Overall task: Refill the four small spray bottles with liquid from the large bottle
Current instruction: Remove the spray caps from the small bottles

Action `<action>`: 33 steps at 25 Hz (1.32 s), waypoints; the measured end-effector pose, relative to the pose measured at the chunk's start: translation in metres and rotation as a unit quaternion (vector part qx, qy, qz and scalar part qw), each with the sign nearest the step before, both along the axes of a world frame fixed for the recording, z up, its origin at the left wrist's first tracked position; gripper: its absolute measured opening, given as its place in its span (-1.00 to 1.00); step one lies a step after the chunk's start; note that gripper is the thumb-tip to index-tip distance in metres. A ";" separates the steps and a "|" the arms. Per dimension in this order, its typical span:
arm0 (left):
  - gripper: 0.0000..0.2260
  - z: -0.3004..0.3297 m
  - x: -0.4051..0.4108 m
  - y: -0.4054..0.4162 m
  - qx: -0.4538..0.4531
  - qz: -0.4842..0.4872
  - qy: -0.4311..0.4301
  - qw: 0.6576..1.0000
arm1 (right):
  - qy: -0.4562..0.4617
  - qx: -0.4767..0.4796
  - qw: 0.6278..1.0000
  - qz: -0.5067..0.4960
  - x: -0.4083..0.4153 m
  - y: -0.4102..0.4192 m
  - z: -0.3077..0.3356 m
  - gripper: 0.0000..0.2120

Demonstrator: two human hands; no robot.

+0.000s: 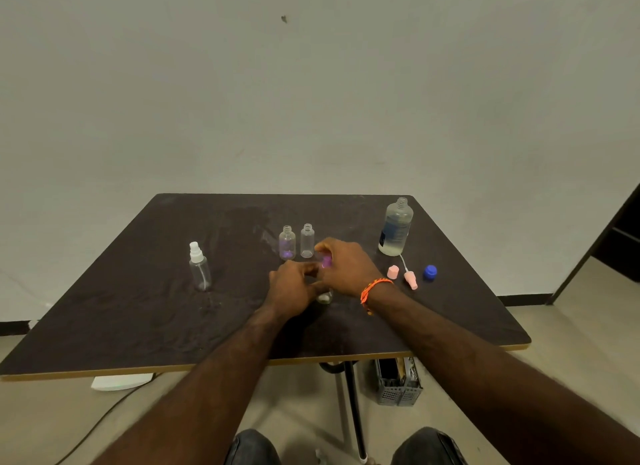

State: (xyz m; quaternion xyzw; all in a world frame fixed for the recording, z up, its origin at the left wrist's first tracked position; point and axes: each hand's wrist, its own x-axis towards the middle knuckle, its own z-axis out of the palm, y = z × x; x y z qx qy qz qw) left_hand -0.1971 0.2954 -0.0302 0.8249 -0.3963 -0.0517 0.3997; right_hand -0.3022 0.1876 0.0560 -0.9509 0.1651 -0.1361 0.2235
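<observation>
Head view: dark table [138, 319], pale wall [311, 100]

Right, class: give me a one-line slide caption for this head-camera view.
Both hands, left and right, work a purple spray top on a small bottle; two uncapped bottles wait behind.

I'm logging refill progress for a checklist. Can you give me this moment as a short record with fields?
surface: dark table
large clear bottle: uncapped, upright, back right
blue cap: on table
two small clear bottles: open, upright, centre
white-topped spray bottle: closed, left
pink cap, pink sprayer: lying right
left hand: holds a small bottle
right hand: grips its purple top
</observation>
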 end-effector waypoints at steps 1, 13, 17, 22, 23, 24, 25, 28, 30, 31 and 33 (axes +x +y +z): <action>-0.69 -0.001 0.001 0.000 -0.002 -0.002 0.005 1.000 | -0.005 -0.004 1.000 -0.024 0.001 0.000 0.001 -0.66; -0.85 0.003 -0.003 -0.001 0.007 0.009 0.017 1.000 | 0.041 0.025 0.999 0.001 -0.001 -0.007 0.005 -0.62; -0.75 0.001 -0.002 -0.001 -0.004 0.001 0.037 0.999 | 0.047 0.009 0.999 0.013 -0.003 -0.014 0.000 -0.89; -0.75 -0.001 -0.002 -0.002 0.002 0.015 0.033 0.999 | 0.052 0.043 0.995 0.070 -0.007 -0.019 0.012 -0.58; -0.77 0.000 -0.002 -0.002 0.003 0.016 0.035 0.999 | 0.046 0.036 0.997 0.051 -0.007 -0.019 0.011 -0.60; -0.77 -0.001 -0.002 -0.002 0.006 0.019 0.037 0.999 | 0.045 0.022 0.998 0.030 -0.007 -0.021 0.007 -0.66; -0.75 -0.001 -0.002 -0.002 0.007 0.021 0.036 0.999 | 0.045 0.007 0.999 0.014 -0.006 -0.020 0.004 -0.73; -0.74 0.003 -0.005 -0.001 0.003 0.028 0.016 0.999 | 0.046 -0.007 0.998 0.044 -0.006 -0.019 0.002 -0.83; -0.75 0.003 -0.006 -0.001 0.001 0.029 0.011 1.000 | 0.047 0.000 0.995 0.085 -0.007 -0.016 0.007 -0.74; -0.76 0.003 -0.006 -0.001 -0.001 0.029 0.011 1.000 | 0.042 0.003 0.995 0.086 -0.008 -0.015 0.008 -0.70; -0.78 0.002 -0.006 -0.001 0.000 0.023 0.021 1.000 | 0.032 0.007 0.998 0.054 -0.007 -0.017 0.005 -0.68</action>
